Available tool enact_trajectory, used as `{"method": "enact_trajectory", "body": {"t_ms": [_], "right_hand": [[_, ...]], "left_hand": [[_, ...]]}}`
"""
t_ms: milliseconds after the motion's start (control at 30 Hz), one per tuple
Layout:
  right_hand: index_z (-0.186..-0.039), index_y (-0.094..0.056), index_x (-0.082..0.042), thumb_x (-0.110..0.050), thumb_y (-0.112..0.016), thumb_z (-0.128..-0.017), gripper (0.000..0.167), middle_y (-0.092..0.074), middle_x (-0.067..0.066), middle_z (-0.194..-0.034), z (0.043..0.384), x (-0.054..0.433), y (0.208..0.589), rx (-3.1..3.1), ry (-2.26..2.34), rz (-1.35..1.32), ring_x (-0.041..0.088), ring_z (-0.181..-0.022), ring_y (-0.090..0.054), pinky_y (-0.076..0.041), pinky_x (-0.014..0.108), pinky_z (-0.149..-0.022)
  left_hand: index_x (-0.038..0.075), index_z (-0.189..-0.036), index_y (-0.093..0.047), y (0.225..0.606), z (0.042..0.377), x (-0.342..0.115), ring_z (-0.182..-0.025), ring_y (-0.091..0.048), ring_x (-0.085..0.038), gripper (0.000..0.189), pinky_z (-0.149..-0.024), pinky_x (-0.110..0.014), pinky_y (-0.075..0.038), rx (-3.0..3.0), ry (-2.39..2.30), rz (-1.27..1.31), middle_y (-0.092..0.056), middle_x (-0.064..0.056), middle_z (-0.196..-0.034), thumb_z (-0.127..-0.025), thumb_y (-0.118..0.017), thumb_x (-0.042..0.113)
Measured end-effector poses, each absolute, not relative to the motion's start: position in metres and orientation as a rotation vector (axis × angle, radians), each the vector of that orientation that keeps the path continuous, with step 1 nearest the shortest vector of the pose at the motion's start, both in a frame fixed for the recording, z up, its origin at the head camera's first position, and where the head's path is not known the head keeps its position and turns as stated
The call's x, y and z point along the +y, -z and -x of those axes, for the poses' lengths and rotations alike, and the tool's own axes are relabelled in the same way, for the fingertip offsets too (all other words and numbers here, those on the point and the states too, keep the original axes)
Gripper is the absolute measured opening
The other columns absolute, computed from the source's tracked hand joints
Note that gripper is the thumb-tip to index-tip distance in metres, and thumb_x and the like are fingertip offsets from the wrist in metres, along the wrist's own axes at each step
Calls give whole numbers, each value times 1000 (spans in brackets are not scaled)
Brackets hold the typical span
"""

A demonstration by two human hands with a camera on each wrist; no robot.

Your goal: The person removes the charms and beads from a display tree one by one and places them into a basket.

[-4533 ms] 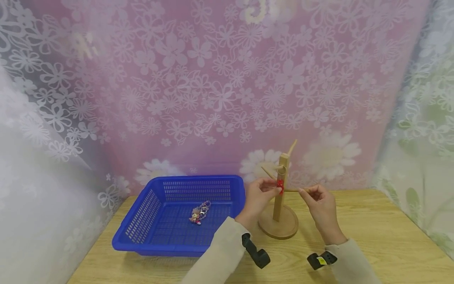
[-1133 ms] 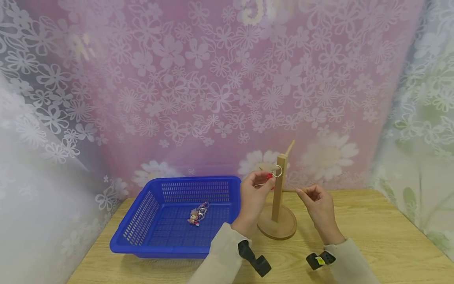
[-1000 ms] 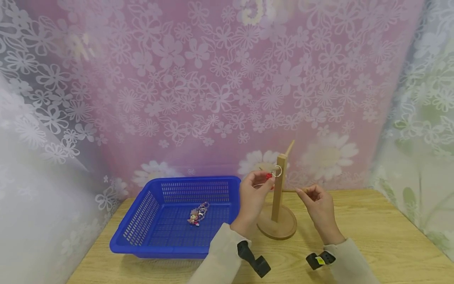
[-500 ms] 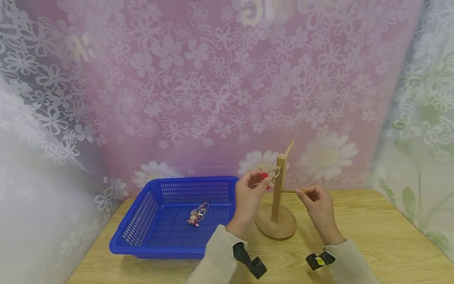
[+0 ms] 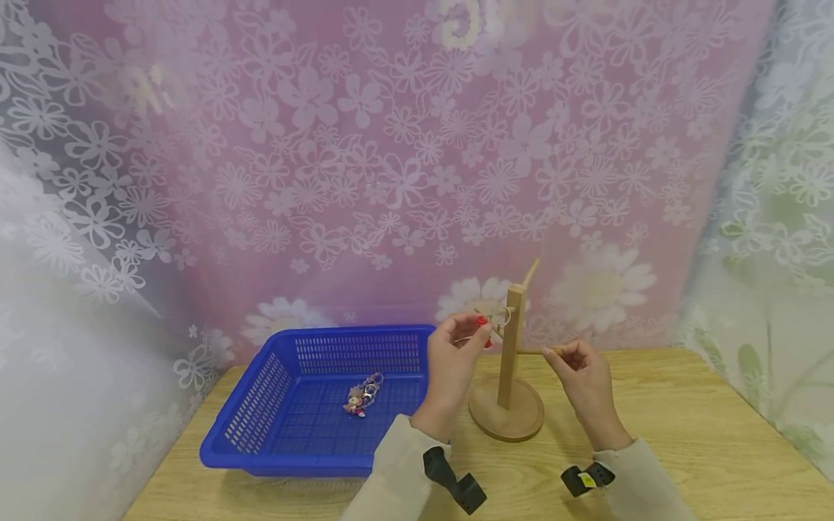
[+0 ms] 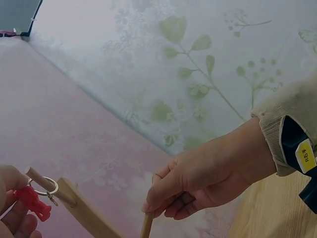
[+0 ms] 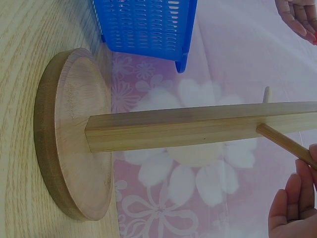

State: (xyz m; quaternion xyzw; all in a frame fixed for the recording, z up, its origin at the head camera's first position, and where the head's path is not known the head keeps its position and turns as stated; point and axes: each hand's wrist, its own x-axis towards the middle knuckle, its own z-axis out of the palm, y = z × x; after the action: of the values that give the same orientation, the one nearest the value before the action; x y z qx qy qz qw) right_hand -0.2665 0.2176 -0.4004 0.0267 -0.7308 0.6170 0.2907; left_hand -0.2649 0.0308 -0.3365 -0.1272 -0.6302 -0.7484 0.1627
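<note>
My left hand (image 5: pixel 452 354) pinches a small red figure keychain (image 6: pixel 33 203) between thumb and fingers, left of the wooden stand's post (image 5: pixel 511 347). In the left wrist view, the keychain's metal ring (image 6: pixel 49 185) encircles a wooden peg near its free end. On the other side of the post, my right hand (image 5: pixel 586 383) holds the end of another peg (image 7: pixel 287 144) between thumb and fingertips. The stand's round base (image 7: pixel 74 134) rests on the table. Part of the red figure is hidden by my left fingers.
A blue plastic basket (image 5: pixel 319 460) stands left of the stand, close by my left forearm. Inside it lies a keychain (image 5: pixel 361 396) with a small figure and beads. A flowered curtain (image 5: pixel 365 181) hangs behind the wooden table (image 5: pixel 677 427).
From in front of the post, my left hand has drawn the red keychain leftward. The ring has slid along its peg away from the post. My right hand stays on its peg.
</note>
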Motion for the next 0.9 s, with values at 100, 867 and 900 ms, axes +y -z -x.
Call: {"method": "enact_trajectory", "body": {"t_ms": [100, 867, 900], "right_hand": [[-81, -55, 3, -6, -68, -86, 16, -60, -8, -78, 267, 218, 401, -1948, -1648, -72, 6, -63, -50, -41, 20, -54], [-85, -56, 8, -6, -68, -86, 19, -59, -11, -75, 267, 217, 401, -1939, -1646, -82, 5, -63, -50, -42, 18, -54], [-85, -56, 8, -6, -68, -86, 18, -59, -11, -75, 267, 217, 401, -1940, -1643, -82, 5, -63, -50, -42, 18, -54]], "left_hand": [[1, -98, -67, 335, 264, 30, -80, -61, -10, 18, -70, -25, -52, -1787, 2133, 365, -67, -7, -91, -83, -71, 9], [1, -99, -67, 329, 266, 19, -79, -61, -11, 19, -69, -22, -50, -1777, 2175, 357, -67, -10, -91, -83, -72, 10], [1, -99, -68, 329, 266, 19, -78, -61, -11, 19, -69, -22, -50, -1778, 2173, 356, -68, -11, -91, -83, -72, 10]]}}
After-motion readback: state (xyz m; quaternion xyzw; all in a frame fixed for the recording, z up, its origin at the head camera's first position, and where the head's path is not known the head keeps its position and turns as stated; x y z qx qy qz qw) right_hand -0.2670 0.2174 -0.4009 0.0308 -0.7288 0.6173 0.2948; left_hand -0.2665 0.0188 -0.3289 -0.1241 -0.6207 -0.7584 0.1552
